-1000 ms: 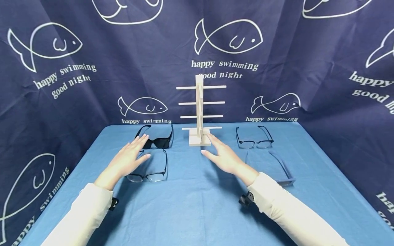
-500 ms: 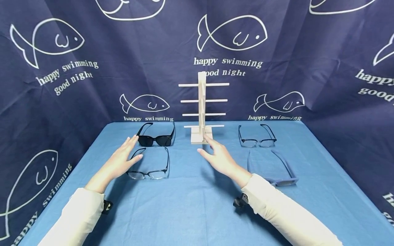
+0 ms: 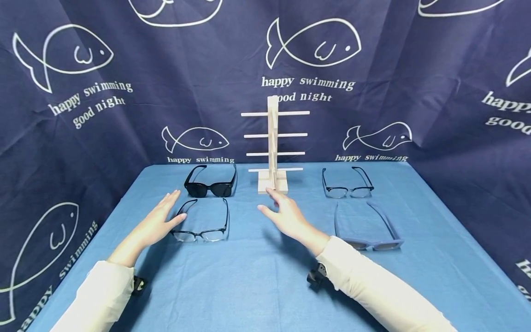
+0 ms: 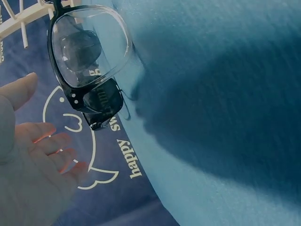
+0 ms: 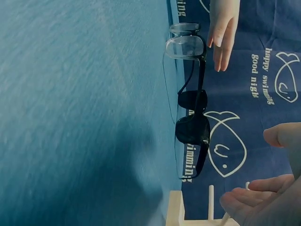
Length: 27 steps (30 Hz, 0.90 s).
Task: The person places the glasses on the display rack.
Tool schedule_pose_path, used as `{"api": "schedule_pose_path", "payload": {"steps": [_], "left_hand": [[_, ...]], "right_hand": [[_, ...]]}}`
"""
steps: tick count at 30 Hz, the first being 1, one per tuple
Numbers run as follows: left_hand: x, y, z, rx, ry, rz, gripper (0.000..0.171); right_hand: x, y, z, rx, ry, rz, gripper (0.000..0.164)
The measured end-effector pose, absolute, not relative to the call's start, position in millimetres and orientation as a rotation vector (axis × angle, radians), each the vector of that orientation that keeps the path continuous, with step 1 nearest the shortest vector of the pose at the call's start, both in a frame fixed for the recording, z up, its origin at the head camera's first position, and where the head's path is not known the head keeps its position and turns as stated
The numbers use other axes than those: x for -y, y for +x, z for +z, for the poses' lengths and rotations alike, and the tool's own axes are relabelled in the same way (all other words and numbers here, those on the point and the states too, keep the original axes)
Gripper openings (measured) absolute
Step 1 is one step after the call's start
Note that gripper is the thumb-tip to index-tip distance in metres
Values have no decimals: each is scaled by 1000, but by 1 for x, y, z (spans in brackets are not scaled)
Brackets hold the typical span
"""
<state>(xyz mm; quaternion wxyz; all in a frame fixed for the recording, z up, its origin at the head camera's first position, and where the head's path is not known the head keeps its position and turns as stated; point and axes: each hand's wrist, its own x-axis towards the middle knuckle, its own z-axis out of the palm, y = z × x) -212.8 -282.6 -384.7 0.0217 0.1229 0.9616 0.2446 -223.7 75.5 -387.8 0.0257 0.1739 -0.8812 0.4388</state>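
Clock positions are taken from the table's centre, 12 at the far edge. A navy backdrop [image 3: 199,69], printed with white fish outlines and lettering, is hung behind and along the sides. The table [image 3: 249,286] is covered in blue cloth. At 12 o'clock a pale wooden rack [image 3: 272,138] is stood upright, its post crossed by four tiers of rods. Both forearms are covered by white sleeves [image 3: 373,281].

The right hand [image 3: 288,219] is positioned just short of 12, its fingertips overlapping the rack's base in the head view; contact cannot be determined. Its thumb is spread from the loosely extended fingers. The left hand [image 3: 155,223] is placed toward 10, thumb likewise spread, fingers relaxed; the near temple of the clear half-dark glasses [image 3: 213,236] is overlapped by the thumb, touch undetermined.

Those glasses are laid at 9 to 10 o'clock, black sunglasses [image 3: 220,189] at 11, blue-framed sunglasses [image 3: 371,243] at 3, dark-browed clear glasses [image 3: 359,192] at 2. All four pairs are set with temples unfolded and pointed toward 12. Small black devices [image 3: 315,278] are worn at both wrists.
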Motion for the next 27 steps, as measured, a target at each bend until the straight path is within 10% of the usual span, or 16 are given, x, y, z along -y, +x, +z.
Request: {"api": "schedule_pose_path", "payload": {"steps": [27], "left_hand": [[290,-201,-396,-2986,330,796,73]], "right_hand": [[-40,-218,-396,2799,548,1535,59]]}}
